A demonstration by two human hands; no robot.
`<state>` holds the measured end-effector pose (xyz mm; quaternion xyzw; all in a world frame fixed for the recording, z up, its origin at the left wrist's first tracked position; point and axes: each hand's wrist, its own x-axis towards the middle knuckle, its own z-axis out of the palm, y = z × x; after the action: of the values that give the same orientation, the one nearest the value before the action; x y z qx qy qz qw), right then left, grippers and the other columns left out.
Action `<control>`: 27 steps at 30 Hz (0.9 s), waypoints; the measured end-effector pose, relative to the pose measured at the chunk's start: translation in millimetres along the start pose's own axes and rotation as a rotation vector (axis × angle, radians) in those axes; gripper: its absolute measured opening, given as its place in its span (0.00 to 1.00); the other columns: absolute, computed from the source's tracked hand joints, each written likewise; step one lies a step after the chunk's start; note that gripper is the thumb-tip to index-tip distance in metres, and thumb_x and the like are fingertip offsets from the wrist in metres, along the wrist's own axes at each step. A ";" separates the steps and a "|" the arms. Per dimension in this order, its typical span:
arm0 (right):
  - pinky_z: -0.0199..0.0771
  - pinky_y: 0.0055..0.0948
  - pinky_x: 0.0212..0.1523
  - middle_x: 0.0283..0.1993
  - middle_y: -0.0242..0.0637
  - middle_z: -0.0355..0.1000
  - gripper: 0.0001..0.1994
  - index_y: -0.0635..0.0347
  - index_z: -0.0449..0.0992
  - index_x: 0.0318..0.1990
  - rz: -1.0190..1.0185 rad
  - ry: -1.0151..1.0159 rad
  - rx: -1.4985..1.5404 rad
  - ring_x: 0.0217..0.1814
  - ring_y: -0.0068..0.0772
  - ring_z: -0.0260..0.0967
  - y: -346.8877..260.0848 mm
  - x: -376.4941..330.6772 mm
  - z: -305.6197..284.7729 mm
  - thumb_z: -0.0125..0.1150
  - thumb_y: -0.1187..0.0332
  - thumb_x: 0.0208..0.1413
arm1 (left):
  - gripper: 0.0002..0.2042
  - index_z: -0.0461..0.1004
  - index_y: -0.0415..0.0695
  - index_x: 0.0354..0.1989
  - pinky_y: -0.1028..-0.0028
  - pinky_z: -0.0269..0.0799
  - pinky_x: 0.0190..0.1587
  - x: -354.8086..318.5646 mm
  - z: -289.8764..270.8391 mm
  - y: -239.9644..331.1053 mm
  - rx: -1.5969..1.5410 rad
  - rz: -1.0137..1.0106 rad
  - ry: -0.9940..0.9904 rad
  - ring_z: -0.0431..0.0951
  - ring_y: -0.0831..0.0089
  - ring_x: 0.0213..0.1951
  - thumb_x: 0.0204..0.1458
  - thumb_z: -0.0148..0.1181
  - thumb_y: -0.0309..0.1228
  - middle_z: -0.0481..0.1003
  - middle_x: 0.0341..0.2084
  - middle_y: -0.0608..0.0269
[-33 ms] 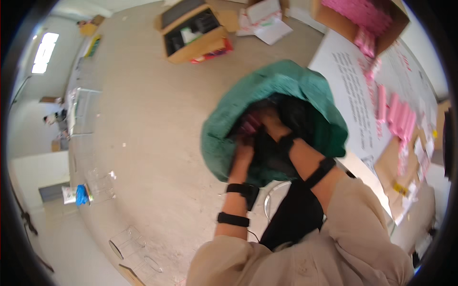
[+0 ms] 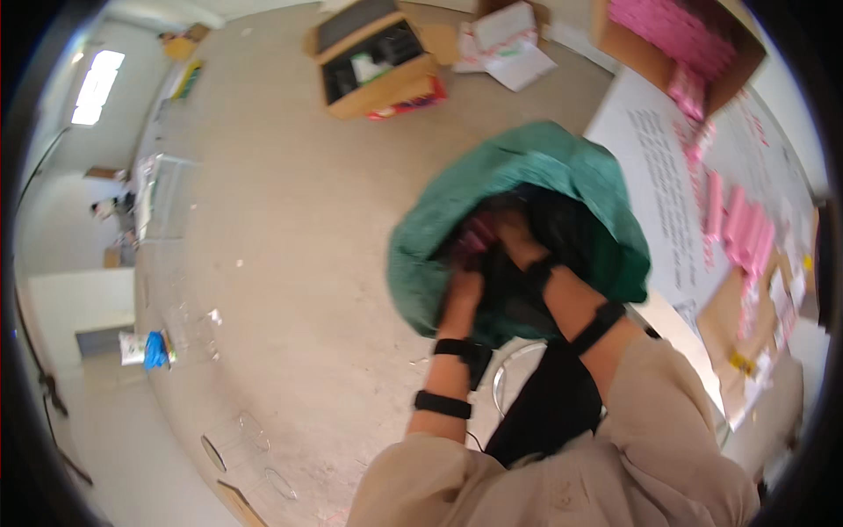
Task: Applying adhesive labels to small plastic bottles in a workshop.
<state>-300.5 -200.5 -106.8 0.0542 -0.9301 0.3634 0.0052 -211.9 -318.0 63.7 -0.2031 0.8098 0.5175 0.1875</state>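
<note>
Green sack [image 2: 523, 151] stands directly in front of the person, near the middle of the head view, with its wide mouth open toward the camera. Its rim is crumpled and its inside dark; what the sack rests on cannot be told.

Both hands are down inside the mouth. The left hand [image 2: 463, 263] is at the left part of the opening, just beside a blurred pinkish object [image 2: 479, 233]. The right hand [image 2: 516, 235] reaches in from the other side, close to that same object. Blur and shadow hide the fingers, so whether either grip is open, closed or holding the object cannot be told.

Two black bands [image 2: 443, 404] circle the left forearm, and two more the right, below beige sleeves [image 2: 663, 378]. A curved metal ring [image 2: 499, 386] shows under the sack, beside a black trouser leg [image 2: 549, 400].

To the right, pink rolls [image 2: 748, 230] lie side by side on a large white printed board [image 2: 645, 184], near a cardboard box [image 2: 742, 66] filled with pink material [image 2: 672, 35]. Beyond the sack, an open carton [image 2: 382, 88] with black contents sits on the floor [image 2: 299, 228], a red package [image 2: 411, 105] against its side.
</note>
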 end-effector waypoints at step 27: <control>0.65 0.38 0.51 0.43 0.47 0.73 0.17 0.61 0.76 0.38 -0.039 -0.158 -0.352 0.47 0.46 0.70 -99.4 -11.1 -52.6 0.51 0.58 0.49 | 0.22 0.66 0.44 0.53 0.72 0.63 0.53 4.8 12.4 -108.1 -0.565 0.223 0.233 0.68 0.70 0.49 0.50 0.60 0.37 0.69 0.48 0.61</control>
<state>-280.6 -236.4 -1.5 0.0986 -0.9755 0.1898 -0.0514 -158.2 -348.6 -26.0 -0.2149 0.6674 0.7125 -0.0280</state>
